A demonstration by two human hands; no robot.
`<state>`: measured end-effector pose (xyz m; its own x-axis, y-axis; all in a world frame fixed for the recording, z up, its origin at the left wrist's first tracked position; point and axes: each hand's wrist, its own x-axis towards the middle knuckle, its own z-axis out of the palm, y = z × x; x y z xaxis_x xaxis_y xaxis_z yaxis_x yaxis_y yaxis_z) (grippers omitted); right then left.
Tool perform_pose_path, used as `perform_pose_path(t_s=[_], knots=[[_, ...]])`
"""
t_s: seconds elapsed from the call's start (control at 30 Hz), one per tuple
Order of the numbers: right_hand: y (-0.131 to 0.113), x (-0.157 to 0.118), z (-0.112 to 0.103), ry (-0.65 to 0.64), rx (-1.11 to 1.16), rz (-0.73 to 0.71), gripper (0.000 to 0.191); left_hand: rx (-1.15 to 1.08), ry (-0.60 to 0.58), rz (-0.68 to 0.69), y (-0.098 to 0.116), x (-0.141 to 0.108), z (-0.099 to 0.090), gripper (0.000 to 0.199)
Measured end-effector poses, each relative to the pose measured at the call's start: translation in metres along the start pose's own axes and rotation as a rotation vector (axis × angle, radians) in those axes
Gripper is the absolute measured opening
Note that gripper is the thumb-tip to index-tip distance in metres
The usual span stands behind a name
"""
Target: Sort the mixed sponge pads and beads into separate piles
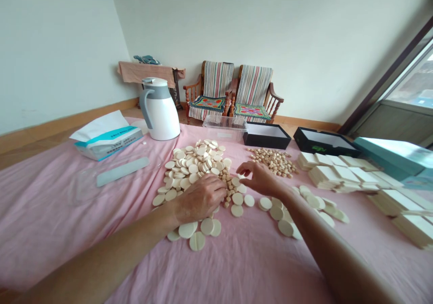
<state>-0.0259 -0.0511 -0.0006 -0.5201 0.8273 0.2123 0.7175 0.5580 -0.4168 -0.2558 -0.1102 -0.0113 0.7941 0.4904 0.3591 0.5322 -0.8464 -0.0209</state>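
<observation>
Pale round wooden discs [193, 168] are heaped on the pink cloth, with small wooden cubes [230, 187] along the heap's right side. Over the front of that heap lies my left hand [203, 196], its fingers curled down at the cubes; whatever is under the fingertips is hidden. My right hand [259, 177] hovers just right of the cubes, thumb and fingers apart, with nothing visible between them. A second pile of small wooden pieces [273, 160] sits behind my right hand. More discs [285, 227] are spread beneath and beside my right forearm.
Stacks of square wooden pieces [326, 175] stand at the right, near a teal box [395, 157]. Two black trays [267, 141] and a clear plastic container [225, 128] are at the back. A white jug [164, 114] and a tissue pack [108, 139] stand at the left.
</observation>
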Motion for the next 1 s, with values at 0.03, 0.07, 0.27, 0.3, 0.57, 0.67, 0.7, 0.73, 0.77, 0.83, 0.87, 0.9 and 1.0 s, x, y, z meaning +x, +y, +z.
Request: perform_pose_path(t_s=[0.03, 0.07, 0.27, 0.3, 0.57, 0.67, 0.7, 0.73, 0.77, 0.83, 0.87, 0.9, 1.0], knots=[[-0.006, -0.001, 0.003, -0.031, 0.017, -0.047, 0.026, 0.003, -0.004, -0.008, 0.000, 0.000, -0.001, 0.014], [-0.011, -0.001, 0.006, -0.042, 0.012, -0.081, 0.029, 0.004, -0.005, -0.015, 0.001, 0.001, -0.001, 0.015], [-0.019, -0.001, 0.011, -0.023, -0.044, -0.173, 0.025, -0.003, 0.008, -0.015, 0.002, 0.002, -0.004, 0.016], [-0.018, -0.001, 0.009, -0.006, -0.048, -0.158, 0.024, -0.002, 0.011, -0.015, 0.002, 0.002, -0.004, 0.015], [-0.008, -0.011, -0.021, -0.038, -0.049, 0.019, 0.017, 0.009, 0.021, -0.007, 0.001, 0.000, 0.001, 0.014], [-0.014, -0.021, -0.012, -0.082, -0.142, 0.060, 0.016, 0.008, 0.018, -0.007, 0.001, 0.000, 0.001, 0.013], [-0.015, -0.024, -0.007, -0.079, -0.176, 0.068, 0.017, 0.011, 0.019, -0.007, 0.001, 0.001, 0.001, 0.013], [-0.016, -0.026, -0.002, -0.073, -0.198, 0.071, 0.018, 0.015, 0.021, -0.008, 0.001, 0.001, 0.001, 0.014], [-0.017, -0.028, 0.004, -0.064, -0.206, 0.069, 0.019, 0.018, 0.022, -0.008, 0.001, 0.001, 0.000, 0.014], [-0.017, -0.030, 0.012, -0.040, -0.189, 0.062, 0.019, 0.021, 0.022, -0.009, 0.001, 0.001, -0.001, 0.014], [-0.016, -0.030, 0.014, -0.030, -0.179, 0.061, 0.019, 0.021, 0.020, -0.010, 0.001, 0.002, -0.001, 0.015], [-0.016, -0.030, 0.014, -0.025, -0.173, 0.063, 0.018, 0.019, 0.017, -0.011, 0.001, 0.002, -0.002, 0.015], [-0.011, -0.032, 0.005, -0.016, -0.184, 0.088, 0.017, 0.015, 0.016, -0.012, 0.001, 0.002, -0.002, 0.014]])
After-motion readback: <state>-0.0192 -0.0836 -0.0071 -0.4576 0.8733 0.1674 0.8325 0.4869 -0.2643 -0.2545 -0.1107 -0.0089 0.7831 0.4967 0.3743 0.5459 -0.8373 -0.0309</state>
